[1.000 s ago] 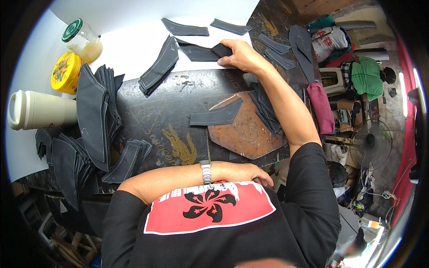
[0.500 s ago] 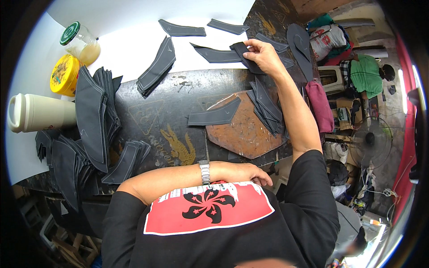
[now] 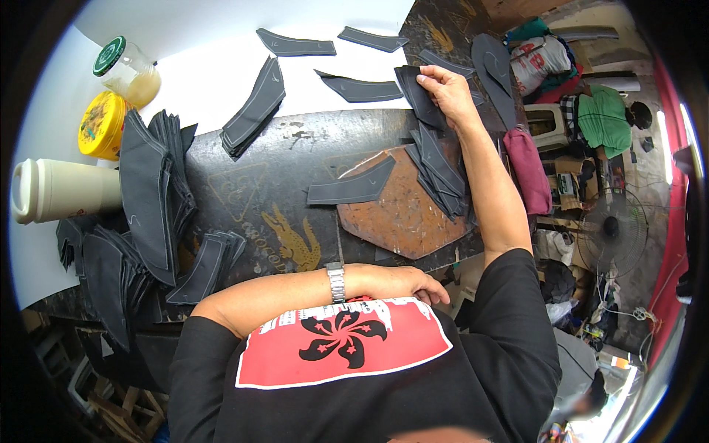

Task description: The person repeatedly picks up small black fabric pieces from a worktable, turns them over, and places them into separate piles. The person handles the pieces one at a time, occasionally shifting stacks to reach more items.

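Dark worktable [image 3: 244, 184], scuffed top with faded printed figures, takes up most of the view. White sheet [image 3: 214, 74] covers its far side. On the person's left, big stacks of dark grey cut pieces [image 3: 148, 199] lean against each other, far more than anywhere else, so the bulk of the pieces looks not yet handled. A smaller fanned pile [image 3: 439, 166] lies on the right over a rusty brown plate [image 3: 406, 214]; judging by its size, only a modest share has gone through so far. One long curved piece [image 3: 351, 190] lies alone across the plate's left edge. A few single pieces [image 3: 295, 44] are spread on the white sheet, plus a thin stack [image 3: 255, 111] at its near edge.

Right hand [image 3: 450, 92] is stretched out at the far right of the table, fingers closed in a pinch on a dark cut piece [image 3: 413, 92], held just above the fanned pile, lifted off the table. Left hand [image 3: 410, 284] rests at the near table edge against the chest, fingers curled loosely, holding nothing; a wristwatch [image 3: 336, 280] is on that forearm.

Far left: white cylinder container [image 3: 63, 190] on its side, yellow tub [image 3: 103, 125], glass jar with green lid [image 3: 125, 66].
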Tool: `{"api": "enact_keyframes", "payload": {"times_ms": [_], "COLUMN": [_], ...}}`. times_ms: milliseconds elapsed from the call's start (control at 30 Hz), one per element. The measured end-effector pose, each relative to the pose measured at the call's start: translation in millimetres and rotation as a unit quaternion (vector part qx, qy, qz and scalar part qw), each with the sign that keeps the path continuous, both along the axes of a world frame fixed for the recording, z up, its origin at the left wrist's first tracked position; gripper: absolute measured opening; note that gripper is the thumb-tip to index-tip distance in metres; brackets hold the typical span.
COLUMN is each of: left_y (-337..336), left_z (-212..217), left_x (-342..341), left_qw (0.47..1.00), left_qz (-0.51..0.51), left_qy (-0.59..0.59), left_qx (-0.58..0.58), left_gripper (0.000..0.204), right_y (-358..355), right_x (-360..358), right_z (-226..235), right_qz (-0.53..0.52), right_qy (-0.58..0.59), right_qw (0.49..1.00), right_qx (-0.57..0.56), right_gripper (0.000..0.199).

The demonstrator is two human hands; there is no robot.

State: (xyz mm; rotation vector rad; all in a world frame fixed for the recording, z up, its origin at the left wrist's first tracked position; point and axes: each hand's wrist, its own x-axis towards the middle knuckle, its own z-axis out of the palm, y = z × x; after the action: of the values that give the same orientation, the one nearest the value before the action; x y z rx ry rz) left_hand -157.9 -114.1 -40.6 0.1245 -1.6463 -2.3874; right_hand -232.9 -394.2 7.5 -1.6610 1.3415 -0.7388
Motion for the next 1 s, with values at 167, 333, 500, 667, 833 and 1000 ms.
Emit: {"api": "enact_keyframes", "payload": {"times_ms": [167, 333, 500, 667, 833, 1000], "left_y": [0, -2, -2, -2, -2, 1], "left_z": [3, 8, 9, 8, 6, 6], "left_x": [2, 5, 5, 5, 5, 5], "left_qw": [1.0, 1.0, 1.0, 1.0, 1.0, 1.0], "left_qz": [0.002, -0.003, -0.009, -0.007, -0.005, 0.012], "left_qy": [-0.004, -0.013, -0.023, -0.017, -0.013, 0.002], "left_qx": [0.006, -0.003, 0.004, 0.006, -0.017, 0.003], "left_gripper": [0.061, 0.062, 0.063, 0.063, 0.061, 0.056], "right_y": [-2, 5, 10, 5, -2, -14], "right_x": [-5, -14, -10, -11, -18, -28], "right_z": [3, 13, 11, 7, 3, 12], "right_qz": [-0.047, 0.097, 0.118, 0.041, -0.006, -0.053], "right_qy": [-0.018, 0.032, 0.063, 0.011, -0.044, -0.111], "right_qw": [0.998, 0.989, 0.99, 0.999, 0.998, 0.992], "right_qx": [0.024, 0.109, 0.043, 0.011, 0.033, 0.001], "right_gripper": [0.024, 0.023, 0.024, 0.028, 0.024, 0.021]}}
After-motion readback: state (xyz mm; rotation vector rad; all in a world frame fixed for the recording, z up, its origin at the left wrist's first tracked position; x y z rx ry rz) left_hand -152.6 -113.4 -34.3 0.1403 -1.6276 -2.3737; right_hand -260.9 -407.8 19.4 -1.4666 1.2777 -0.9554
